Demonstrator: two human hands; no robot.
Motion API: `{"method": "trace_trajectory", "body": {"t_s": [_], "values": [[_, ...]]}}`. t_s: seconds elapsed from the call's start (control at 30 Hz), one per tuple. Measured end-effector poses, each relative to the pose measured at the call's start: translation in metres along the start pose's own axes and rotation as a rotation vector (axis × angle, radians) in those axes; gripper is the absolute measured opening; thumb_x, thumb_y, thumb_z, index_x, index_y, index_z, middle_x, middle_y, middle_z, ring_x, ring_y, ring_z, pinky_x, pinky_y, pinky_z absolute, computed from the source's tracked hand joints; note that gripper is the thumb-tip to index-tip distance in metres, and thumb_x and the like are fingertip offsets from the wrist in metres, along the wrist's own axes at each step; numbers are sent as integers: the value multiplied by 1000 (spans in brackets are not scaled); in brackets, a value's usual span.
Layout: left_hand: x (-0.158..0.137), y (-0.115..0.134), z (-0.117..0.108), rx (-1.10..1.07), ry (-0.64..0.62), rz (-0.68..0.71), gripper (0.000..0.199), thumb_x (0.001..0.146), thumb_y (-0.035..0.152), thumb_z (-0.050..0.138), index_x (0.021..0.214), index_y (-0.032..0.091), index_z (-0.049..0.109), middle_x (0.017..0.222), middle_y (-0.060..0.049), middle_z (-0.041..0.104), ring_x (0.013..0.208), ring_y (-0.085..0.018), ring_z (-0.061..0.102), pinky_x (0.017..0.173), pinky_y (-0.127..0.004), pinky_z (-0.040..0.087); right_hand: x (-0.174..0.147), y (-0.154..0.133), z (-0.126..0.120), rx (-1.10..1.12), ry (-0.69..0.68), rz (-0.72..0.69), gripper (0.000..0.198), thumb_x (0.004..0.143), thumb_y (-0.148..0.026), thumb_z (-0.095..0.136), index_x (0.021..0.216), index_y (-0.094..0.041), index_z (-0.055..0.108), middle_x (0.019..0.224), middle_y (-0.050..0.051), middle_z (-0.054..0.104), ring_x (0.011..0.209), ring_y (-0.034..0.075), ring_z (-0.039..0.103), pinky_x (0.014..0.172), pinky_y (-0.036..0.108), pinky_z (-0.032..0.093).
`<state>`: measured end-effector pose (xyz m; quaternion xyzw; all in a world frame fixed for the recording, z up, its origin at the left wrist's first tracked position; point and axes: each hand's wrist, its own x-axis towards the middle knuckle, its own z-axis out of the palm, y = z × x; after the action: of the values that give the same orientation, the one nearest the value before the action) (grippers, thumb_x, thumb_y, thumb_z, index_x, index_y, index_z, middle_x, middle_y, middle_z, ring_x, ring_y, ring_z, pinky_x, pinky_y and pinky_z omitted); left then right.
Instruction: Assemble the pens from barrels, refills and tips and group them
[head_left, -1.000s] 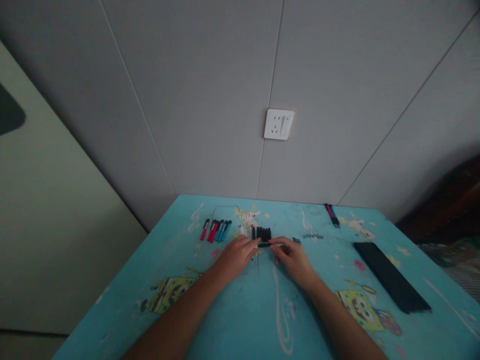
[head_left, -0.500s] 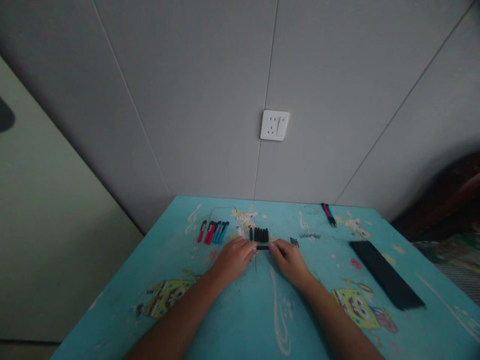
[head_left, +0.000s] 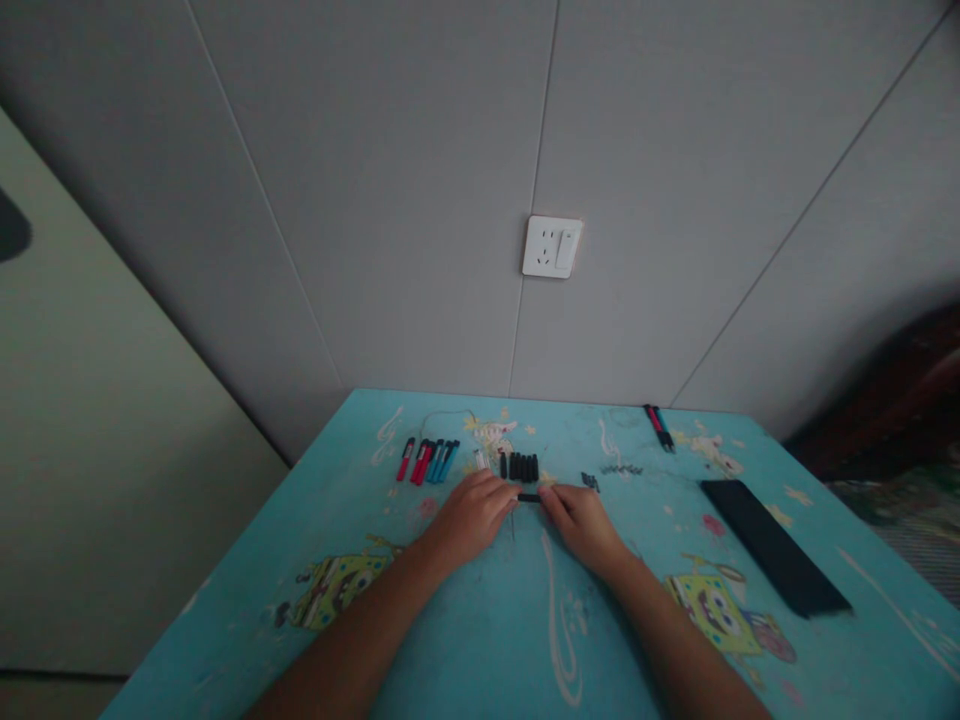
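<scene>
A short black pen barrel [head_left: 529, 497] lies crosswise between my two hands, just above or on the blue table. My left hand [head_left: 472, 515] pinches its left end with closed fingers. At the other end, my right hand [head_left: 581, 520] grips it between thumb and fingers. Just beyond them several black tubes [head_left: 523, 467] stand in a neat row. Slim white pieces [head_left: 481, 460] lie to their left, partly behind my left hand. Farther left are red pen parts [head_left: 422, 464] and blue pen parts [head_left: 444, 462] with dark ends. Small dark pieces [head_left: 590, 482] rest beyond my right hand.
A line of tiny grey pieces, perhaps springs, [head_left: 621, 469] lies at the back right. Behind it are red and blue pens with black ends [head_left: 660, 428]. A long black flat case [head_left: 776, 548] lies on the right of the cartoon-printed table [head_left: 480, 640]. A wall socket [head_left: 553, 247] is above.
Both hands stay on the black barrel in nearly the same place. The view has shifted very slightly; nothing else has visibly moved.
</scene>
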<state>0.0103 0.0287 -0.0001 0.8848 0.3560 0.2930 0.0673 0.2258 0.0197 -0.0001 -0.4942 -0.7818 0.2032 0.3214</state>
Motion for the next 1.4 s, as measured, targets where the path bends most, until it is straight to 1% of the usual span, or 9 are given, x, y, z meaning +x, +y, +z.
{"method": "trace_trajectory", "body": {"t_s": [0.1, 0.27, 0.4, 0.57, 0.77, 0.87, 1.0, 1.17, 1.4], "values": [[0, -1, 0, 14, -3, -12, 21, 95, 23, 49, 110, 18, 63, 93, -7, 65, 93, -21, 56, 87, -38, 45, 0, 0, -1, -7, 1, 0, 42, 99, -39, 38, 72, -18, 63, 64, 2, 61, 59, 15, 56, 60, 26, 40], [-1, -5, 2, 20, 0, -26, 20, 94, 24, 51, 110, 17, 62, 93, -7, 65, 94, -22, 55, 87, -38, 44, 0, -3, -4, 61, 9, -59, 29, 90, -39, 57, 113, -22, 61, 91, 4, 66, 74, 16, 60, 69, 27, 46], [-1, -5, 3, 18, 8, -12, 20, 94, 24, 52, 109, 17, 62, 93, -6, 65, 93, -21, 55, 87, -37, 44, 0, -3, -3, 30, 18, -75, 20, 93, -36, 52, 97, -21, 64, 86, 4, 65, 78, 17, 60, 72, 28, 44], [0, -3, 2, 6, 3, 18, 19, 94, 24, 52, 107, 19, 64, 92, -6, 66, 91, -21, 56, 85, -37, 45, 0, -2, -3, -44, -22, -39, 41, 99, -36, 39, 69, -18, 60, 65, 2, 60, 62, 15, 56, 63, 27, 40], [0, -5, 1, -11, 33, -1, 18, 92, 22, 55, 106, 18, 64, 92, -6, 67, 92, -21, 57, 85, -38, 45, -1, -6, -8, 39, -28, -87, 25, 90, -38, 58, 108, -21, 61, 92, 4, 66, 80, 17, 60, 72, 27, 44], [0, -5, 1, -16, 54, 16, 19, 92, 23, 54, 108, 18, 65, 91, -7, 68, 90, -21, 58, 84, -37, 47, -1, -5, -7, -2, -21, -69, 21, 94, -37, 51, 96, -20, 63, 84, 4, 65, 76, 17, 59, 71, 28, 44], [0, -4, 2, -7, 61, 69, 23, 94, 22, 52, 113, 20, 65, 95, -7, 70, 88, -20, 60, 83, -37, 47, -2, -3, -6, -77, -52, -52, 39, 99, -37, 38, 75, -19, 63, 70, 4, 62, 67, 17, 57, 67, 28, 42], [-1, -8, 4, -9, 76, 47, 22, 93, 22, 54, 111, 18, 66, 94, -7, 71, 88, -20, 60, 82, -36, 48, -3, -2, -7, 12, -18, -127, 29, 90, -41, 58, 112, -21, 61, 99, 7, 65, 91, 21, 60, 82, 32, 45], [-2, -10, 4, -16, 86, 93, 26, 93, 23, 54, 117, 18, 64, 101, -7, 72, 89, -19, 61, 82, -36, 49, -2, -3, -6, -46, -20, -102, 26, 96, -36, 46, 87, -19, 64, 80, 5, 64, 79, 18, 59, 75, 31, 45]]}}
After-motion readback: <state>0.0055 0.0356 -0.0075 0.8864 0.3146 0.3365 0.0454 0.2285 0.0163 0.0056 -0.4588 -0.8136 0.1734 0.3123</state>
